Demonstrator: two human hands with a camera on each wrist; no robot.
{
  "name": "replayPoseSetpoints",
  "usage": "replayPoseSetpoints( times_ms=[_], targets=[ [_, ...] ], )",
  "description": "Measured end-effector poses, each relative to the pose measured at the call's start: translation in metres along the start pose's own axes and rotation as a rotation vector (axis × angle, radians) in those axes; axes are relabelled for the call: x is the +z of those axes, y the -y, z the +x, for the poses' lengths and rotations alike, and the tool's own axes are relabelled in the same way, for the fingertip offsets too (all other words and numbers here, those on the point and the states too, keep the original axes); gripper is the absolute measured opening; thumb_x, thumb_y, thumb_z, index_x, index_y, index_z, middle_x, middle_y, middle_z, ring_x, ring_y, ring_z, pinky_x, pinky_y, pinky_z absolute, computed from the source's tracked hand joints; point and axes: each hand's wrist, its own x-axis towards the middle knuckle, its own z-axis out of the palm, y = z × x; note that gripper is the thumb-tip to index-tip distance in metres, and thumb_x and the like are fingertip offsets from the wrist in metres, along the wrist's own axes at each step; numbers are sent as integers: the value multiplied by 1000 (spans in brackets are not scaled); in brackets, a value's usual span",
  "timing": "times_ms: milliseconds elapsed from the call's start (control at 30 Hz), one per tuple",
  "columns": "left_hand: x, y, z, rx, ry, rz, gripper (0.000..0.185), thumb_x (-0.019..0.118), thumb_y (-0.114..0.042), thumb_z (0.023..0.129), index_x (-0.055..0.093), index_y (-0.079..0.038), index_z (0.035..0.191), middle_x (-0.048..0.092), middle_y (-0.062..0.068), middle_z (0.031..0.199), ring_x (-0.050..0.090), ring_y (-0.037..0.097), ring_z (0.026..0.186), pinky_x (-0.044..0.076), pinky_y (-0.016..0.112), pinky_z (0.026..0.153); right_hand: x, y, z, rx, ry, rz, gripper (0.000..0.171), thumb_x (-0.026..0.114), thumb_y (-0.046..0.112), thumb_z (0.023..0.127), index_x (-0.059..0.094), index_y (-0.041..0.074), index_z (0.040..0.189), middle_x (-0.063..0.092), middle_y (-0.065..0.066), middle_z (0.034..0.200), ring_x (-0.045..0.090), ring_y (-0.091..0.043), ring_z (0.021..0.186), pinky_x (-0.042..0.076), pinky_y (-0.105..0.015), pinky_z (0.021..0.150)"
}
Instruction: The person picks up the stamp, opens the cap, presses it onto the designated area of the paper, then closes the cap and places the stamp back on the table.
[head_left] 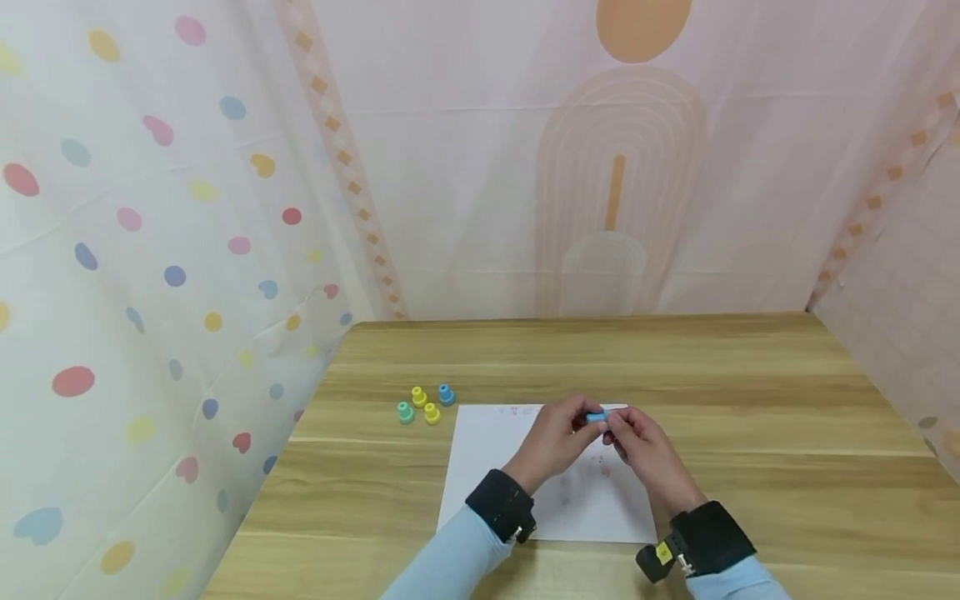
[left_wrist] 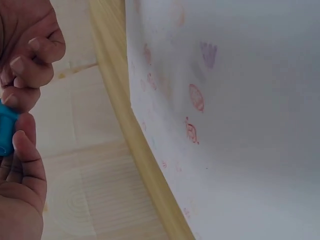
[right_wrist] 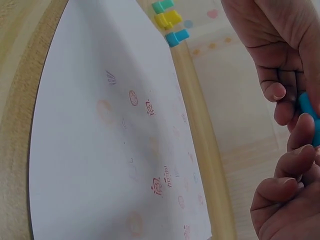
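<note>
A: Nearest us, what do the hands tell?

B: Past the black wristbands (head_left: 498, 504), our left hand (head_left: 558, 429) and right hand (head_left: 648, 454) meet. Both pinch one blue stamp (head_left: 596, 417) between their fingertips, one hand toward each end.

A: Is it down on the paper (head_left: 480, 492)?

B: No, we hold it up, apart from the sheet; from the head it lines up with the far edge. We cannot tell whether its cap is on, so we cannot say if it is ready to print.

A: How much is done?

B: A good part, we judge. We see red marks (left_wrist: 196, 97), a purple mark (left_wrist: 208, 54) and a faint orange mark (right_wrist: 105, 112), mostly toward the far half. Which of them this stamp made, we cannot tell.

A: And what is left?

B: The near strip looks bare, so we judge there is room for more.

A: Farther out?

B: Left of the sheet, a green stamp (head_left: 406, 412), two yellow stamps (head_left: 432, 413) and another blue one (head_left: 446, 395) stand on the table (head_left: 750, 400), out of our hands. Beyond hangs a patterned curtain (head_left: 450, 208).
</note>
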Motion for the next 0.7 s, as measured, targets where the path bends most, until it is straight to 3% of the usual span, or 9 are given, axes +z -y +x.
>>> replayPoseSetpoints(
  times_ms=[233, 467, 700],
  targets=[
    [-7, -2, 2, -35, 67, 23, 19, 67, -20, 97, 64, -7, 111, 61, -5, 88, 52, 8, 75, 46, 20, 63, 4, -1, 1, 6, 4, -36, 35, 43, 32, 108, 55, 2, 122, 63, -10, 103, 51, -27, 91, 38, -35, 78],
    [-10, 2, 2, 6, 77, 59, 14, 68, -19, 96, 64, -10, 107, 61, -6, 86, 50, 6, 72, 45, 20, 60, 4, 0, -2, 5, 23, -92, 37, 43, 31, 108, 55, 1, 126, 63, -11, 104, 53, -25, 89, 38, -35, 77],
    [-13, 4, 2, -32, 86, 81, 18, 68, -22, 96, 65, -11, 111, 59, -6, 87, 50, 8, 75, 45, 20, 61, 0, -1, -4, 16, 10, -146, 43, 42, 37, 107, 53, 2, 130, 62, -13, 107, 53, -24, 89, 41, -34, 76]
  ],
)
